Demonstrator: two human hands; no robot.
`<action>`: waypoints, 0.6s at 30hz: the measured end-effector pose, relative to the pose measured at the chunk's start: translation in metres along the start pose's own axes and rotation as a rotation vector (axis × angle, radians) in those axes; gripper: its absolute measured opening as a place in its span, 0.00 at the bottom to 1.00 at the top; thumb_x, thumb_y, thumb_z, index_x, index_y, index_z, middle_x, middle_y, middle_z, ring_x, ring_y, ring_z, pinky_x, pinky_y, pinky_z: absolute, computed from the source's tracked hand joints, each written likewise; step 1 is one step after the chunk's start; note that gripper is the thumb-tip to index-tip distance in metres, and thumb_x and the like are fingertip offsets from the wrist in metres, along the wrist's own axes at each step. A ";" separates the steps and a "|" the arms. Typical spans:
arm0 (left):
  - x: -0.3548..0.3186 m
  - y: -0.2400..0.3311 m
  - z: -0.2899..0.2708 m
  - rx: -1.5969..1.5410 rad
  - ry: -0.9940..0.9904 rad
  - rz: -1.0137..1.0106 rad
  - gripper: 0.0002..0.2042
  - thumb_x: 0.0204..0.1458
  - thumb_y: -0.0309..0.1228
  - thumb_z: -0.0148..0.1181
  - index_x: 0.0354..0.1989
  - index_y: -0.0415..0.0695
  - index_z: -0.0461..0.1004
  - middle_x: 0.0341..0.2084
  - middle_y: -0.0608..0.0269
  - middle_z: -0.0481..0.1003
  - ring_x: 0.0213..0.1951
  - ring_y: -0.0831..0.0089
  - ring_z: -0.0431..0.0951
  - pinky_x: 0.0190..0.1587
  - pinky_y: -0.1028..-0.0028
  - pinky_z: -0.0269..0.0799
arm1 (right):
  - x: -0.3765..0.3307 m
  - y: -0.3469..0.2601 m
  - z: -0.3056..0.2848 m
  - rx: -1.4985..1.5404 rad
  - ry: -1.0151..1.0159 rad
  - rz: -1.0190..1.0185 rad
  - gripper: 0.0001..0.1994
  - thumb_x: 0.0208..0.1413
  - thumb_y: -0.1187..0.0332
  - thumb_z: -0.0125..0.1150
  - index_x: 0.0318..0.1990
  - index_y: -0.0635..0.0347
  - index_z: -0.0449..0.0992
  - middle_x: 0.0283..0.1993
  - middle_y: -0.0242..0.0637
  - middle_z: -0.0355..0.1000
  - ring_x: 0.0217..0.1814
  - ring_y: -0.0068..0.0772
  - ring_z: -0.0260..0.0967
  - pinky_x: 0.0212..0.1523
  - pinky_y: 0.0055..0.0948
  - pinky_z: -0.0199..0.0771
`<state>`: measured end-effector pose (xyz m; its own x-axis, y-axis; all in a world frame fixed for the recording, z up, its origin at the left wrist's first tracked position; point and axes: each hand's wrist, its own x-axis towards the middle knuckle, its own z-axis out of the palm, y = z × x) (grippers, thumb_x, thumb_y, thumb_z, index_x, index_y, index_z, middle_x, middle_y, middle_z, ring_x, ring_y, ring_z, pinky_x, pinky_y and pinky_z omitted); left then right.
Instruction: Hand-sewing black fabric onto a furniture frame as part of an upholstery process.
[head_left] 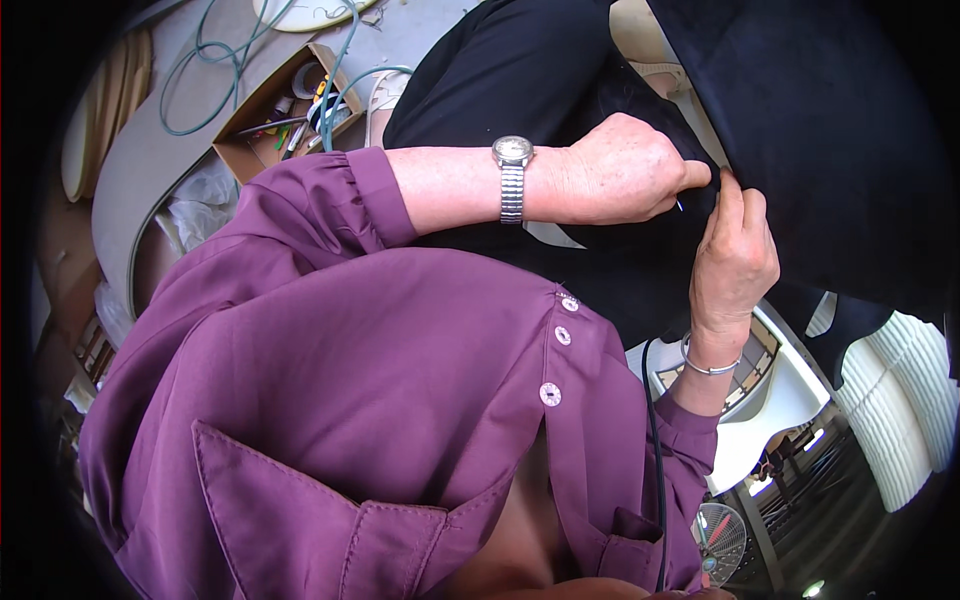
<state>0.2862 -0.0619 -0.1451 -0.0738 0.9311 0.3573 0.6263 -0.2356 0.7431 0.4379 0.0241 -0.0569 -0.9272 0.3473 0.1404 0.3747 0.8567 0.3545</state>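
Black cloth [830, 140] spreads over the right side, with an edge running diagonally down to my fingertips. My left hand [625, 172] is closed, its index finger pointing at that edge; what it pinches is hidden. A thin, bright bluish sliver [680, 206] shows just under its fingers, too small to name. My right hand [737, 250] comes up from below and pinches the cloth's edge between thumb and fingers, its tips almost meeting the left ones. A metal watch [512, 152] circles my left wrist, and a thin bangle [712, 369] my right.
A cardboard box [243, 160] with pens and small tools stands at the upper left. Green-blue tubing [165, 100] loops beside it. A white plastic chair [765, 410] and ribbed white material [900, 400] are at the lower right, with a fan [720, 540] beyond.
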 end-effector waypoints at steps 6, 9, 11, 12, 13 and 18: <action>-0.001 0.002 -0.007 -0.001 -0.003 0.010 0.18 0.50 0.29 0.67 0.51 0.46 0.77 0.17 0.59 0.75 0.23 0.61 0.80 0.26 0.64 0.75 | 0.005 -0.001 -0.004 -0.049 0.002 -0.015 0.08 0.55 0.76 0.66 0.42 0.59 0.80 0.33 0.34 0.68 0.30 0.32 0.76 0.30 0.29 0.77; -0.009 0.006 -0.009 0.039 0.017 0.040 0.24 0.49 0.29 0.68 0.58 0.46 0.76 0.18 0.61 0.77 0.22 0.63 0.80 0.26 0.67 0.75 | 0.004 0.002 -0.004 -0.034 0.059 -0.038 0.07 0.54 0.76 0.67 0.41 0.59 0.80 0.33 0.34 0.68 0.29 0.32 0.76 0.29 0.28 0.76; -0.013 0.007 -0.011 0.054 0.045 0.085 0.26 0.49 0.29 0.68 0.59 0.46 0.76 0.17 0.61 0.76 0.22 0.63 0.80 0.26 0.67 0.74 | 0.003 0.001 -0.005 -0.032 0.063 -0.039 0.07 0.54 0.76 0.67 0.40 0.59 0.80 0.32 0.34 0.67 0.29 0.32 0.75 0.29 0.28 0.76; -0.015 0.009 -0.013 0.061 -0.004 0.051 0.27 0.48 0.29 0.68 0.60 0.46 0.75 0.17 0.61 0.76 0.22 0.63 0.80 0.25 0.67 0.74 | 0.002 0.001 -0.005 -0.029 0.068 -0.042 0.07 0.54 0.76 0.67 0.40 0.59 0.80 0.32 0.34 0.67 0.28 0.32 0.75 0.29 0.28 0.76; -0.013 0.011 -0.015 0.070 -0.053 0.017 0.28 0.48 0.29 0.68 0.61 0.46 0.75 0.17 0.61 0.76 0.21 0.64 0.80 0.24 0.67 0.73 | 0.002 0.002 -0.004 -0.027 0.066 -0.042 0.07 0.54 0.76 0.67 0.40 0.59 0.80 0.32 0.34 0.67 0.28 0.32 0.75 0.29 0.28 0.76; -0.001 0.009 -0.013 0.120 -0.162 -0.024 0.29 0.48 0.29 0.67 0.63 0.45 0.74 0.17 0.59 0.76 0.21 0.64 0.80 0.23 0.68 0.73 | 0.000 0.011 0.002 0.058 0.061 -0.099 0.08 0.54 0.77 0.66 0.42 0.60 0.81 0.31 0.34 0.66 0.27 0.31 0.73 0.28 0.28 0.74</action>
<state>0.2818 -0.0683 -0.1319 0.0295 0.9710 0.2373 0.7143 -0.1866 0.6746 0.4419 0.0343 -0.0553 -0.9575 0.2374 0.1635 0.2788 0.9071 0.3153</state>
